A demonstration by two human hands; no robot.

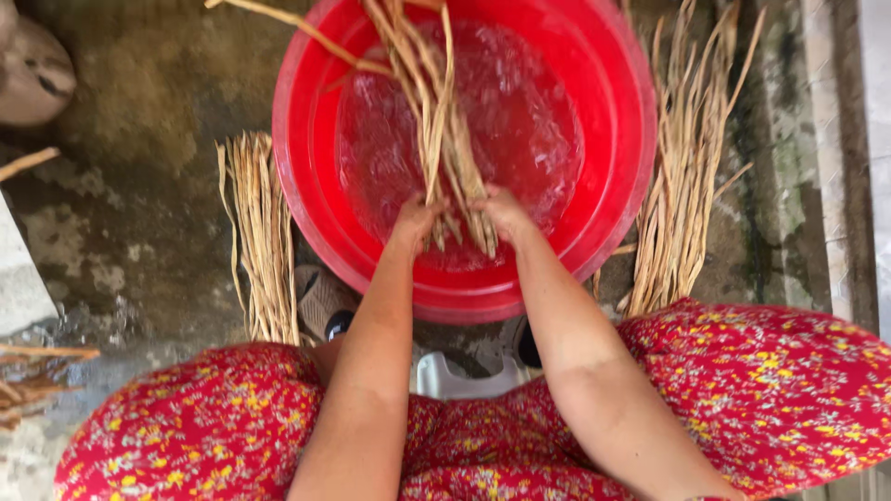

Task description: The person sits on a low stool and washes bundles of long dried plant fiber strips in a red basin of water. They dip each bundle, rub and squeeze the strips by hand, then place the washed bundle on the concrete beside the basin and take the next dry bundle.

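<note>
head view, looking straight down. one red round basin (pixel 306 139) stands on a wet concrete floor (pixel 139 121) and holds clear, rippled water (pixel 520 121).

hands: two in view, both over the near part of the basin, side by side and almost touching. the left hand (pixel 415 221) is closed around the lower end of one bundle of dried straw-coloured stalks (pixel 436 102). the right hand (pixel 501 211) is closed around the same bundle, just beside the left. the fingers of both hands curl around the stalks; the cut ends stick out below the hands.

bundle in the hands: one. it runs from the hands up across the water to the far rim of the basin and out of the top edge of the picture. its lower part lies in or on the water; how deep cannot be told.

stalks on the floor: two loose piles. one pile (pixel 263 232) lies left of the basin, just beside its wall. one larger pile (pixel 682 176) lies right of the basin, also close to its wall.

further items: one sandalled foot (pixel 325 301) under the near left rim of the basin; one white stool (pixel 455 378) between the knees; one red flowered garment (pixel 780 390) covering both knees.
</note>
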